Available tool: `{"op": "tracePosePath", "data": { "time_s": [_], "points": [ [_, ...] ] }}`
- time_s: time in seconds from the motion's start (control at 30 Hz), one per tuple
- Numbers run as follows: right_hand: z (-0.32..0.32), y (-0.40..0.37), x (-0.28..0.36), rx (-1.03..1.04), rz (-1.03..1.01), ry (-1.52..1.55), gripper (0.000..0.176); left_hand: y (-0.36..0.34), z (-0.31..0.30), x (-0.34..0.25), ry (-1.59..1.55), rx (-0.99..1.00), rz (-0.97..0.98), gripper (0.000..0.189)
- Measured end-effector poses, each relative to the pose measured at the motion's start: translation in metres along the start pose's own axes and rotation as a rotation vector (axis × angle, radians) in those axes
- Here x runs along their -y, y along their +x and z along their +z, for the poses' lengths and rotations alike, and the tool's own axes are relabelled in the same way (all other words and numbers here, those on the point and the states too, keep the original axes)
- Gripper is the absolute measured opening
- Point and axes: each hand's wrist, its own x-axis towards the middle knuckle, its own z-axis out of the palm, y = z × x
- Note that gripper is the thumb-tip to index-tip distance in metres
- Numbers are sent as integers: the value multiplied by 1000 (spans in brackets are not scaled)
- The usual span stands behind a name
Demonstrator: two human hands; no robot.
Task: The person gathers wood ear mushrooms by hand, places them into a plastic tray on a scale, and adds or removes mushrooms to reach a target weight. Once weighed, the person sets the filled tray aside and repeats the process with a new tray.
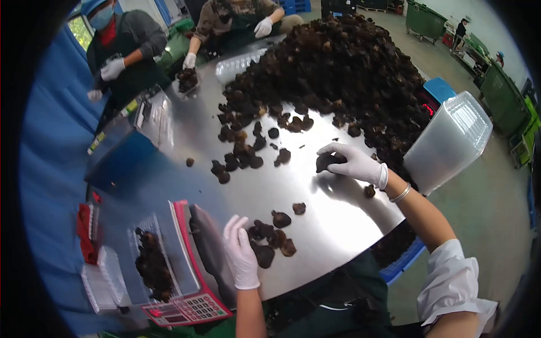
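Beyond the scale [189, 307], on the steel table [315, 219], the right hand [352, 164] has its fingers closed round one dark mushroom piece [326, 162], just short of the heap [338, 67]. The left hand [241, 256] lies open and flat, gripping nothing, beside a small cluster [273, 239] right of the scale.

Judgement: pieces are best carried low and singly toward the scale's tray [135, 242]. Bare steel between heap and scale gives room, but the cluster lies close to the table's near edge.
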Motion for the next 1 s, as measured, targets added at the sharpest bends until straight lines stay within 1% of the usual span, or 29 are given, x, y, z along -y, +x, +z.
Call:
{"op": "tracePosePath", "data": {
  "time_s": [0.03, 0.1, 0.17, 0.2, 0.23, 0.27, 0.3, 0.33, 0.37, 0.4, 0.43, 0.47, 0.5, 0.53, 0.57, 0.63, 0.73, 0.8, 0.83, 0.87, 0.9, 0.93, 0.97, 1.0],
  "points": [
    [9, -4, 8, 40, 66, 239, 40, -3, 0, -1, 29, 3, 22, 29],
    [30, -10, 29, 31, 127, 403, 41, -2, 0, -4, 24, 14, -13, 28],
    [51, -7, 27, 114, 103, 593, 44, -4, -1, 0, -17, -31, 21, 29],
    [60, -4, 23, 116, 120, 595, 41, -5, -2, 2, -94, -55, -4, 30],
    [69, -2, 20, 119, 140, 596, 39, 1, -8, -3, -81, -63, -13, 30],
    [71, 1, 19, 134, 139, 602, 39, 10, -16, -9, -183, -126, -21, 32],
    [71, 4, 19, 158, 76, 470, 35, 22, -25, -24, -288, -188, -30, 35],
    [71, 4, 29, 183, 19, 337, 32, 38, -45, -65, -471, -269, -114, 42],
    [67, -2, 41, 169, 154, 348, 28, 56, -70, -61, -863, -270, -13, 59],
    [65, -2, 41, 108, 88, 286, 28, 65, -102, -106, -1470, -152, 72, 73],
    [61, -4, 41, 43, 19, 224, 28, 73, -122, -148, -1569, -79, 303, 75],
    [57, -6, 45, -11, 47, 293, 28, 81, -148, -169, -1443, -37, 523, 77],
    [54, -4, 29, -38, 18, 332, 27, 88, -168, -178, -1303, 6, 729, 78],
    [50, -6, 27, -70, 44, 369, 26, 90, -177, -193, -1111, -60, 820, 78],
    [46, -6, 26, -102, 67, 404, 26, 93, -181, -210, -973, -118, 858, 78],
    [43, -8, 22, -166, 95, 356, 24, 103, -183, -239, -776, -182, 892, 79],
    [48, -14, 14, -233, 50, 330, 25, 112, -177, -263, -610, -230, 919, 79],
    [53, -15, 3, -292, 123, 167, 28, 117, -170, -267, -549, -282, 895, 79],
    [60, -17, -3, -353, -3, -43, 30, 118, -165, -264, -551, -309, 868, 80],
    [66, -13, -7, -361, -142, -231, 29, 118, -158, -257, -591, -332, 826, 80],
    [72, -11, -10, -363, -276, -422, 28, 118, -149, -249, -668, -338, 747, 80],
    [83, -17, 22, -296, -365, -653, 26, 111, -146, -228, -1037, -187, 658, 78],
    [100, -18, 18, -270, -241, -338, 28, 102, -134, -193, -1395, -23, 552, 77],
    [112, -19, 11, -208, -381, -406, 35, 96, -116, -162, -1562, 7, 342, 78]
  ]
}}
